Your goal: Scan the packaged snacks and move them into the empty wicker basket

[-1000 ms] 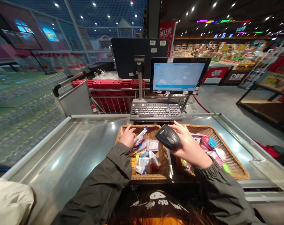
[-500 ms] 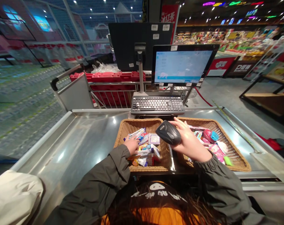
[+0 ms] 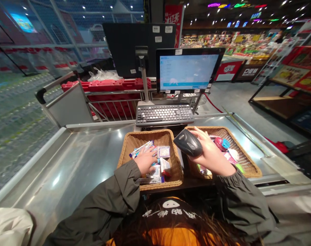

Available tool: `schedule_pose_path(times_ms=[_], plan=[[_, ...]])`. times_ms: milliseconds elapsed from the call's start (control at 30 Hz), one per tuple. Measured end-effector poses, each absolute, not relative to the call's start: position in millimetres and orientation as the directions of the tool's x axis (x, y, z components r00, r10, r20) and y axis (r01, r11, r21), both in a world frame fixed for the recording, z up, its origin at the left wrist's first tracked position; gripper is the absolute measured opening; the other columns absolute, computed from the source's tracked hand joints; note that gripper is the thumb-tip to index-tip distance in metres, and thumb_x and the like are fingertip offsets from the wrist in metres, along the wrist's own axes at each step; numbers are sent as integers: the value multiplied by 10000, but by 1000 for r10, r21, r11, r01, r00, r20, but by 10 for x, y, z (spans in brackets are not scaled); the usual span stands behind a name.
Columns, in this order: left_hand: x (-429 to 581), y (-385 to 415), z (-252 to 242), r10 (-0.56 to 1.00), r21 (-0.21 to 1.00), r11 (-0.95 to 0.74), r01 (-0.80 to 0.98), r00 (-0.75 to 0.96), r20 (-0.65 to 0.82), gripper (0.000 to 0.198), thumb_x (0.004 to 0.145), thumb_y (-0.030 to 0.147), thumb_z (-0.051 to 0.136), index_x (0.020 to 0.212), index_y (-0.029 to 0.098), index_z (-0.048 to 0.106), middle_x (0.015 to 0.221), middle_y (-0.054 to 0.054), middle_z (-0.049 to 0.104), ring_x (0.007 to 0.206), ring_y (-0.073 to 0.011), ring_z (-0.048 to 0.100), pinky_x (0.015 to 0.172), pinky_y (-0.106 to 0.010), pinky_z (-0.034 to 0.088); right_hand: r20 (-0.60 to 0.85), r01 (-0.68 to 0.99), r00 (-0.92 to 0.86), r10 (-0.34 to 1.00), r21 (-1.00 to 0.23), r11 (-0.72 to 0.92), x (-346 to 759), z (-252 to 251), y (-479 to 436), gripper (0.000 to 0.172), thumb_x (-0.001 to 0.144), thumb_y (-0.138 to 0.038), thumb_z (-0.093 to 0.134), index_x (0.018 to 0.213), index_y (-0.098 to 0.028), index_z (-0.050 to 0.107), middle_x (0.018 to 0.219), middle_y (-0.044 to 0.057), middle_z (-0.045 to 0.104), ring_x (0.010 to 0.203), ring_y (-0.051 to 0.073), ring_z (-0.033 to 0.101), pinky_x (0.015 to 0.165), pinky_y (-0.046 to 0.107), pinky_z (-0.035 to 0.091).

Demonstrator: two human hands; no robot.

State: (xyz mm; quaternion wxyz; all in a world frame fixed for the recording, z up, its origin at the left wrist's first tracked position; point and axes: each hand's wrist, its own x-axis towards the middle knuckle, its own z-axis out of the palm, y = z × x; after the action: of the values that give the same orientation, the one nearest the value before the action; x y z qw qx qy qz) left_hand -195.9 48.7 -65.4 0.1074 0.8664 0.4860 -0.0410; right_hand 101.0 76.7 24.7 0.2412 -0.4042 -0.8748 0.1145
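My right hand is wrapped round a black barcode scanner, held above the gap between two wicker baskets. Its head points up and to the left. My left hand reaches into the left wicker basket, fingers spread over small packaged goods. Beside those fingers lie a clear square box, a long blue-and-white packet and a white-and-red pack. In the right wicker basket, partly behind my right hand, are a red item with a blue top and pink packages.
Behind the baskets stand a keyboard, a lit monitor and a second, dark-backed screen. The metal counter spreads to the left. A pale cloth bag sits at the lower left. Beyond is a cart.
My left hand has turned and spread its fingers over the packets, some of which have shifted. The scanner stays in my right hand. The whole view has swung slightly to the right.
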Motion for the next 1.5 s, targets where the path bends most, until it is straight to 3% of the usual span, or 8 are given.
schedule_pose_path(times_ms=[167, 333, 533, 733, 967, 1133, 1267, 1500], plan=[[-1571, 644, -325, 804, 200, -581, 789, 594, -4, 261, 847, 368, 671, 1089, 272, 691, 1501, -94, 469, 1455, -340, 300, 1131, -687, 214, 445, 705, -435, 783, -373, 603, 1494, 285, 776, 477, 762, -306, 645, 1222, -201, 575, 1356, 139, 552, 1413, 393, 352, 1135, 637, 308], [-999, 903, -246, 771, 222, -629, 745, 635, 56, 280, 850, 409, 668, 1076, 248, 703, 1505, -112, 460, 1456, -340, 299, 1145, -668, 214, 500, 779, -301, 812, -362, 512, 2006, 326, 724, 502, 774, -353, 630, 1250, -220, 541, 1334, 140, 566, 1380, 389, 411, 1112, 629, 357], [-219, 1160, -459, 745, 139, -663, 736, 667, 15, 402, 792, 507, 700, 1070, 216, 713, 1524, -146, 421, 1452, -378, 283, 1128, -714, 177, 527, 817, -216, 822, -364, 447, 2430, 315, 658, 524, 750, -356, 647, 1242, -218, 530, 1322, 156, 575, 1381, 404, 412, 1099, 631, 371], [331, 1348, -729, 775, 57, -615, 787, 616, -145, 533, 635, 582, 783, 984, 181, 741, 1494, -190, 441, 1440, -405, 271, 1147, -697, 105, 475, 833, -233, 848, -352, 426, 2653, 261, 678, 474, 764, -303, 599, 1212, -154, 557, 1345, 204, 557, 1398, 424, 378, 1111, 676, 293], [573, 1439, -902, 808, -35, -575, 817, 561, -179, 312, 705, 348, 727, 977, 196, 736, 1370, -153, 559, 1434, -351, 296, 1160, -685, 53, 479, 793, -229, 847, -413, 448, 2764, 191, 806, 527, 751, -330, 623, 1257, -212, 538, 1341, 168, 569, 1397, 402, 390, 1092, 667, 335], [492, 1459, -925, 790, 87, -604, 792, 610, -65, 259, 670, 315, 718, 889, 177, 735, 1379, -160, 556, 1414, -393, 320, 1141, -726, 83, 469, 757, -223, 855, -469, 455, 2764, 163, 862, 553, 750, -372, 661, 1258, -184, 550, 1337, 189, 575, 1380, 424, 405, 1103, 670, 309], [389, 1453, -717, 790, 210, -613, 761, 596, 145, 289, 742, 382, 667, 970, 207, 695, 1457, -129, 503, 1424, -399, 312, 1110, -756, 125, 477, 750, -228, 849, -470, 465, 2735, 172, 885, 574, 757, -362, 662, 1285, -178, 533, 1337, 193, 575, 1386, 409, 400, 1123, 652, 291], [13, 1545, -24, 740, 83, -585, 807, 489, 461, 220, 759, 311, 655, 956, 216, 632, 1514, -103, 446, 1477, -350, 230, 1171, -678, 31, 527, 744, -269, 806, -417, 521, 2589, 240, 958, 531, 761, -319, 659, 1262, -193, 538, 1343, 169, 561, 1415, 388, 355, 1123, 644, 304]])
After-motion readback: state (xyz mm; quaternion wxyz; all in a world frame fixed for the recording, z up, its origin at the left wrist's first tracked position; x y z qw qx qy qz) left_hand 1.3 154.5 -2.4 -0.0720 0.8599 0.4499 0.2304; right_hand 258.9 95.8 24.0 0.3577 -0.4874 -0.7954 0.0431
